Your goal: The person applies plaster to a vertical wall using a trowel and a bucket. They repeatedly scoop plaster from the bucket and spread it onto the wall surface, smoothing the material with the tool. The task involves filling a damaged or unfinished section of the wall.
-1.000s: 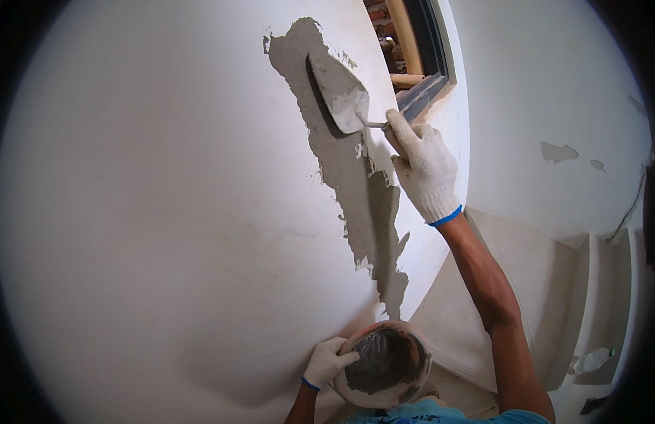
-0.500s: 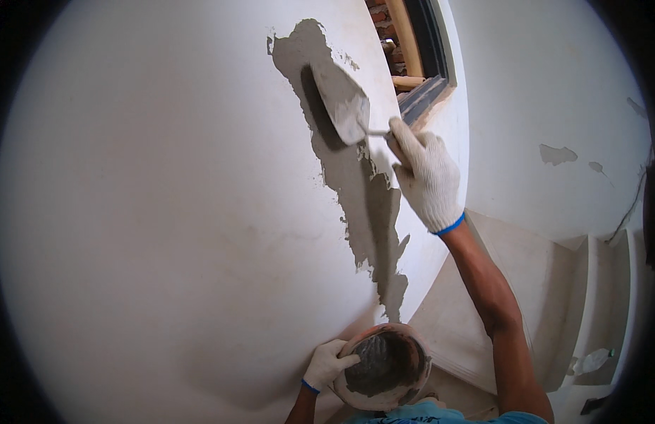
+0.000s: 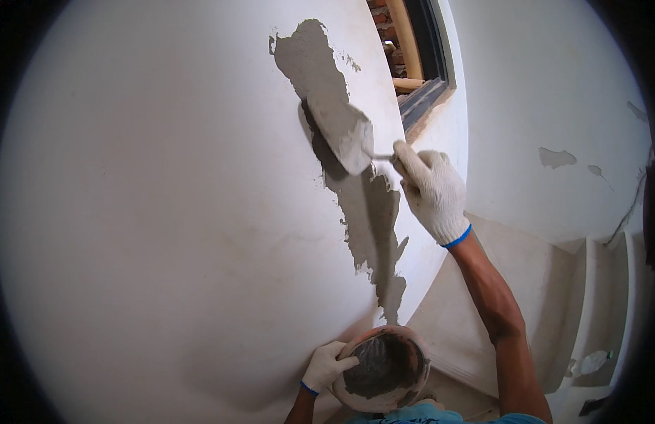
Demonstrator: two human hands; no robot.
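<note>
My right hand (image 3: 435, 189), in a white knit glove with a blue cuff, is closed round the handle of a trowel (image 3: 341, 134). The trowel's broad blade lies close over a long grey mortar patch (image 3: 373, 219) on the white wall (image 3: 165, 177); whether it touches all along cannot be told. Low in front of me, my left hand (image 3: 327, 367), gloved the same way, grips the rim of a round bucket (image 3: 421, 385), thumb over the edge. Dark wet mortar (image 3: 377, 357) coats the inside of the bucket, which is right under the patch's lower tip.
To the upper right is a window opening (image 3: 423, 92) with a dark frame and bricks behind. Stairs (image 3: 603, 297) go down the right side, with a clear plastic bottle (image 3: 592, 362) lying on one step. The right-hand wall (image 3: 546, 92) has small grey patches.
My right hand and the trowel have moved down along the mortar patch, uncovering more of its upper part. My left hand and the bucket have hardly moved.
</note>
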